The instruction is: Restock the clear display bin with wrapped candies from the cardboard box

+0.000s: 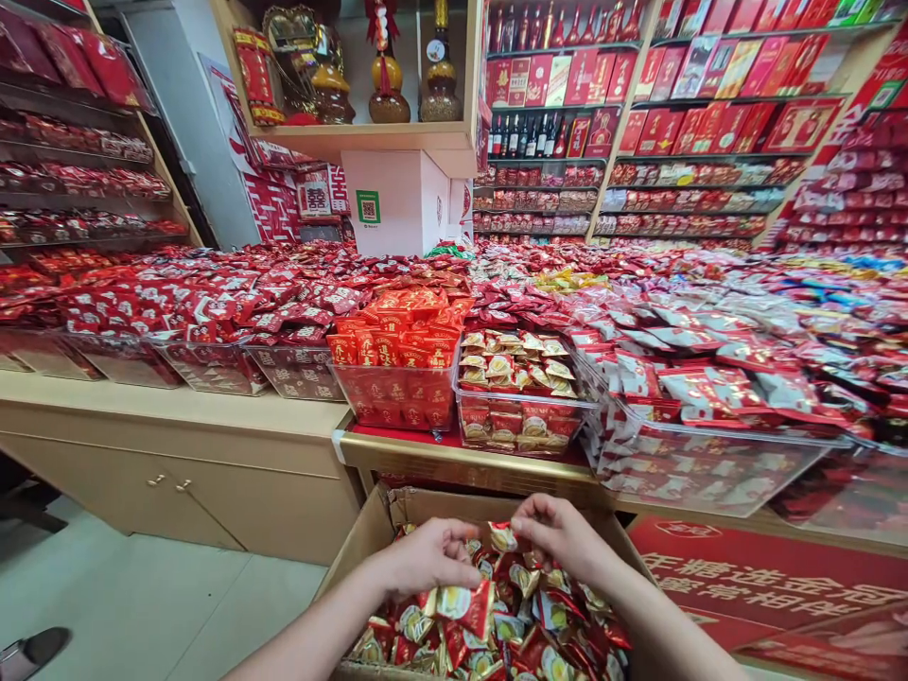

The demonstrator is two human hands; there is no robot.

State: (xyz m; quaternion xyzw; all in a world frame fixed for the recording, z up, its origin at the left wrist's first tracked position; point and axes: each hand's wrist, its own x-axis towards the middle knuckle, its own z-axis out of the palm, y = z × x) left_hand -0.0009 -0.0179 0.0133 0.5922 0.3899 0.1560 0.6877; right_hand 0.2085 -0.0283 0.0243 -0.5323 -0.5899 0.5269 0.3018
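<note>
My right hand (557,537) pinches a small red, gold and white wrapped candy (503,537) by its edge, above an open cardboard box. My left hand (436,556) is just left of it, fingers curled and thumb pointing right. Under that thumb is another red and gold wrapped candy (469,607), which looks held, though the palm side is hidden. Below both hands, the cardboard box (365,541) is filled with loose candies (539,653) of the same wrapping.
Beyond the box, a clear bin (525,409) of gold-wrapped sweets stands on a gold-edged counter (454,456). Beside it are a bin of red packets (397,355) and a bin of white-red packets (709,454). A wooden cabinet (142,473) is at left; a shoe (39,653) shows lower left.
</note>
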